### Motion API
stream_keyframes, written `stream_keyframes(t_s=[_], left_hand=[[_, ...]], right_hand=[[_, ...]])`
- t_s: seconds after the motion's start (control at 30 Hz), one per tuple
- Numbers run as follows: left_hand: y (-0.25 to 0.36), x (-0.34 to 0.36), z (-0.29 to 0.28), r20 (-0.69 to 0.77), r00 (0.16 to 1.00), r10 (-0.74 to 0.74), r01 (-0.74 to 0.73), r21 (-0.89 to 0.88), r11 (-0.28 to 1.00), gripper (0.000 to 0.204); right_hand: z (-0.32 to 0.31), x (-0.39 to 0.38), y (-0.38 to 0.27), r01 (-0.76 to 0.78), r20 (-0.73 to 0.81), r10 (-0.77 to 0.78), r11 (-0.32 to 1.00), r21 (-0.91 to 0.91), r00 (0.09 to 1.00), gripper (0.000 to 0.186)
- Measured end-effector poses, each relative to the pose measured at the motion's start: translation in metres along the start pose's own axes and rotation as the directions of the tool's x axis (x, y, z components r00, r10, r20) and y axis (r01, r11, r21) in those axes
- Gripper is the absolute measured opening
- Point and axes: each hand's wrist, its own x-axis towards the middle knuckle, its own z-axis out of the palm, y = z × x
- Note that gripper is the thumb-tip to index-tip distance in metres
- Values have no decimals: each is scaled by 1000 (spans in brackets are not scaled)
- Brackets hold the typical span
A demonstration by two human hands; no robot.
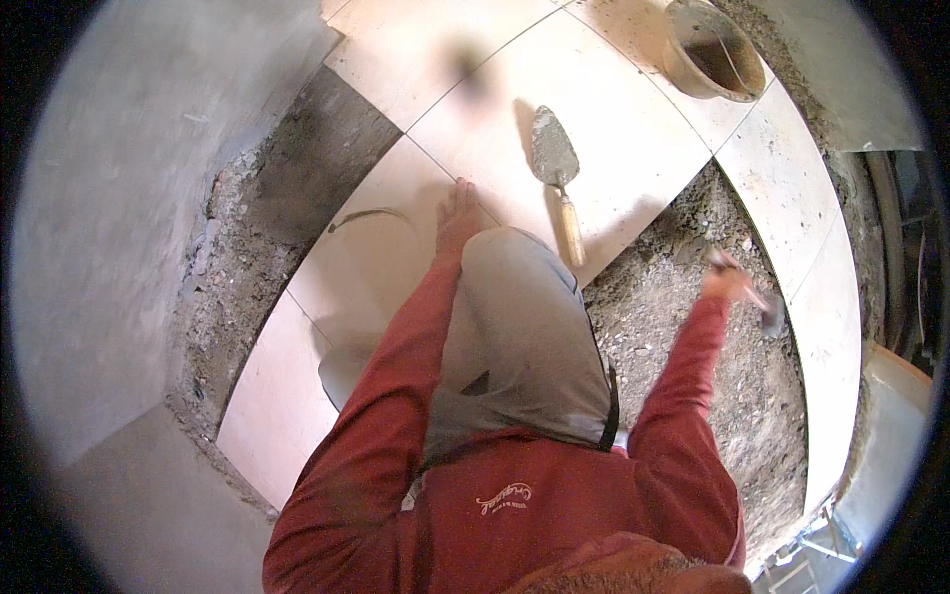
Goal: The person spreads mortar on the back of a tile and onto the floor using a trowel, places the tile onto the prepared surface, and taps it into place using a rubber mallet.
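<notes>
Pale floor tiles [614,89] extend around and beyond your left fingers, bordered farther to their left by a strip of rough bare ground [307,178] and a grey wall [119,218]. Your left hand [457,223] lies palm down on the tiles, its fingers extended, the tips close to a joint; your grey-trousered knee [510,262] is just beside the wrist. To the left of these fingers, a dark curved mark [368,214] shows on the tile. Your right fingers are curled round the handle of a short tool [773,319], whose grey end sits to their right and nearer to you; blur hides its exact form, and you cannot tell whether it touches anything. Beneath your right hand [727,284] lies gravelly bedding [643,327], bordered by tiles. Between the two hands, a trowel [556,153] rests on a tile, its blade pointing away from you, beyond the left fingertips. Well beyond the right fingers stands a round bucket [683,59].
</notes>
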Motion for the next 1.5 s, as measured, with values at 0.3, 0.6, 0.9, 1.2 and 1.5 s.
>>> stream_keyframes(t_s=[0.3, 0.6, 0.9, 1.2, 1.5], left_hand=[[-16, 7, 39, -131, 963, 234, -109, 606, 788, 90], [21, 16, 8, 149, 984, 95, -103, 52, 993, 97], [-16, 2, 14, 104, 993, 48, -49, 1, 999, 100], [5, 5, -4, 117, 988, 98, -97, -14, 995, 94], [-32, 12, 11, -252, 948, -196, 210, 30, 977, 83]], right_hand=[[-72, 27, -23, -74, 231, 196, 891, -449, 953, 24], [38, -8, 27, 182, -215, -197, 979, -89, 957, 19], [-8, 7, -43, 143, -83, -148, 988, -63, 985, 17], [-38, 24, -2, -517, 464, 465, 856, -17, 754, 10], [-174, -17, -9, -105, -48, 110, 600, -793, 993, 39]])
